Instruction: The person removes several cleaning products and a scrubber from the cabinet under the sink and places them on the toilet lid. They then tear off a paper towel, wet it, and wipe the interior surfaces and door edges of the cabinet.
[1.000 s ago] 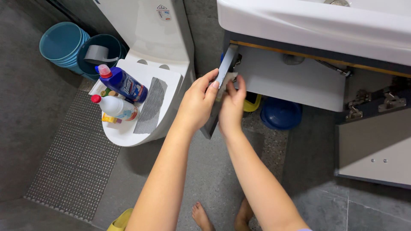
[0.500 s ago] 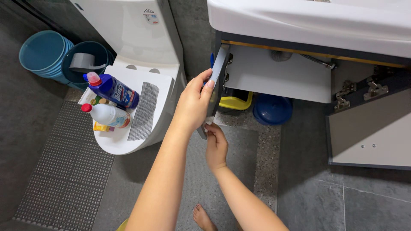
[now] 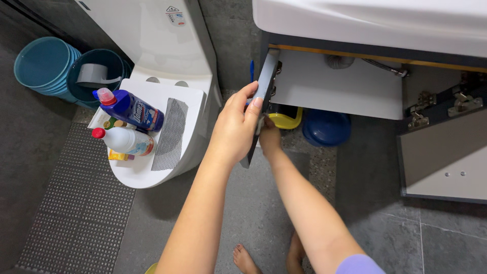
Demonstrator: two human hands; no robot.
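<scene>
- Since half a second ago: right hand [image 3: 268, 138] has come up from the door's lower corner to mid-edge, now tucked behind the left hand; camera barely shifted.
- Left hand [image 3: 234, 127] clamps the front edge of the open cabinet door [image 3: 265, 91], centre frame, fingers wrapped over it, thumb behind.
- Right hand pressed to the door's inner face; a scrap of pale cloth seems to show at its fingers, but whether it is gripped I cannot tell.
- Step in hand, as I judge: wiping the door's inner side while the left steadies it. Next stroke wants the door held firm against the push.
- Vanity interior [image 3: 335, 86], upper right: drain pipe [image 3: 339, 61] at the top, otherwise nothing visible.
- Floor beneath: yellow tub [image 3: 287, 120], contents hidden; dark blue basin [image 3: 327, 128] upside down.
- Upper left: stacked teal buckets [image 3: 40, 63]; the darker bucket [image 3: 96, 71] holds a grey scoop.
- Toilet lid [image 3: 147, 167], centre left: blue bottle [image 3: 131, 109], white bottle [image 3: 124, 140], grey mesh cloth [image 3: 170, 134].
</scene>
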